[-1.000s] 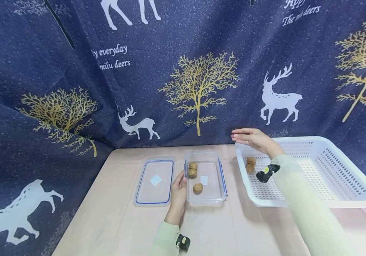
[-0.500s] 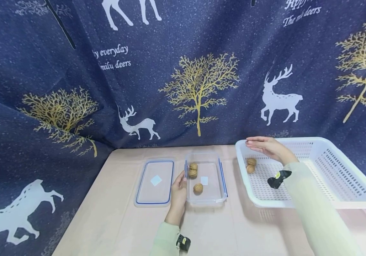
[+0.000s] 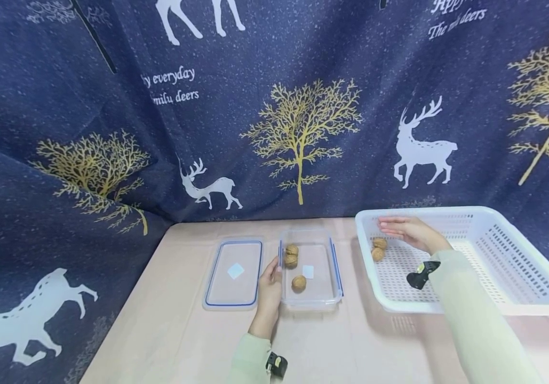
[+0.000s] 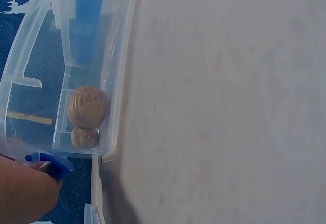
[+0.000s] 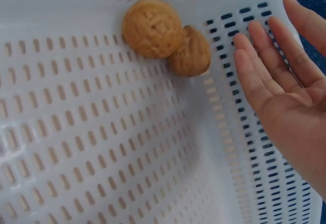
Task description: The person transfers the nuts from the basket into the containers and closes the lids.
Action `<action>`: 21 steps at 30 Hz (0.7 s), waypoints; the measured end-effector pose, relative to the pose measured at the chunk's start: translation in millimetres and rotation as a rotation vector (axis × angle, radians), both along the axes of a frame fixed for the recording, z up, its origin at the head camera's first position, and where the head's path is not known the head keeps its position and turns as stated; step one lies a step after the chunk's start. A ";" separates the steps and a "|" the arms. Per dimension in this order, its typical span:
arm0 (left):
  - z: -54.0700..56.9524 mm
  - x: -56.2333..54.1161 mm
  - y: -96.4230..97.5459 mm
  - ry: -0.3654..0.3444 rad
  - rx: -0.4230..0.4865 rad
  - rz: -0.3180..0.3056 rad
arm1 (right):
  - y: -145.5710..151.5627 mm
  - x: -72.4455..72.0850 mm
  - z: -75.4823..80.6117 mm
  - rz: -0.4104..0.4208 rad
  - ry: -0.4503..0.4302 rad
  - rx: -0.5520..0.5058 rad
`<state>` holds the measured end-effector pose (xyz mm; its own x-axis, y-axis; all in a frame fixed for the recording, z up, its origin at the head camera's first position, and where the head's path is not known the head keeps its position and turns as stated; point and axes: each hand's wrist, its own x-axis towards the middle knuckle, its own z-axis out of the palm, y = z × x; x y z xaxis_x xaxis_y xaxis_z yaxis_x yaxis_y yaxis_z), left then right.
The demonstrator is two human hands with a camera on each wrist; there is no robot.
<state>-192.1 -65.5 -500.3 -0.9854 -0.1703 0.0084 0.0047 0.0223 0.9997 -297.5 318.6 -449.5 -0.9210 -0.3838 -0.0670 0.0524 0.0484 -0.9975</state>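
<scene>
My left hand [image 3: 269, 288] holds the left side of a clear plastic food container [image 3: 319, 296], by its blue-edged clip [image 4: 56, 164]. Inside lie three walnuts: two touch near the left wall, and one walnut [image 3: 299, 283] sits apart nearer the front. Over the left part of a white perforated basket [image 3: 387, 304] hovers my right hand [image 3: 411, 230], fingers extended and holding nothing. Two walnuts [image 5: 152, 28] rest against each other on the basket floor. In the right wrist view the fingers [image 5: 285, 56] are beside them, not touching.
A clear lid [image 3: 226, 293] with a blue seal lies flat left of the container. A pale paper square [image 3: 308, 272] shows in the container. Behind the pink-covered table [image 3: 159, 320] hangs a dark blue cloth [image 3: 264, 186] printed with deer and trees.
My right hand has moved right and down, from above the basket's left rim to over its inside near the walnuts. The left hand and container have stayed in place.
</scene>
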 end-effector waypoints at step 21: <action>-1.7 -1.0 0.5 -0.001 0.008 0.007 | 11.1 10.4 -25.3 -0.007 -0.102 0.219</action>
